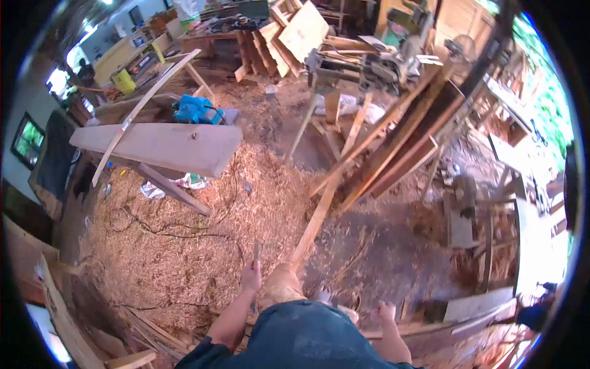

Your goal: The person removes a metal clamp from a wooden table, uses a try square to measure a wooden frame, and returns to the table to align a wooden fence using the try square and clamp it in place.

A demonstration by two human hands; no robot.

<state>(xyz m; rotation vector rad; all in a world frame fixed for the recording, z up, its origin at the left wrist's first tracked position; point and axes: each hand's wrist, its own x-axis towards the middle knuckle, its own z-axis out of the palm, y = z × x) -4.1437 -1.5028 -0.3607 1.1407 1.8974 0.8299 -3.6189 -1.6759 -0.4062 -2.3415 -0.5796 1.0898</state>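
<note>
My left hand (251, 277) is closed around a narrow, flat, dark tool (256, 251), which sticks up above the fist; its exact kind is too small to tell. Beside it, a long wooden strip (316, 224) slants away from near my bent leg toward a stack of leaning boards. Low on the right, my right hand (386, 310) is curled, held apart from the strip. Whatever its fingers may contain is hidden. My dark shirt covers the bottom middle of the view.
Wood shavings (166, 264) cover the floor, with a black cord (166, 232) across them. A wide plank (166, 146) rests on supports at left, near a blue power tool (195, 109). Long boards (399, 166) lean at right. Another person's arm (510, 338) shows at the right edge.
</note>
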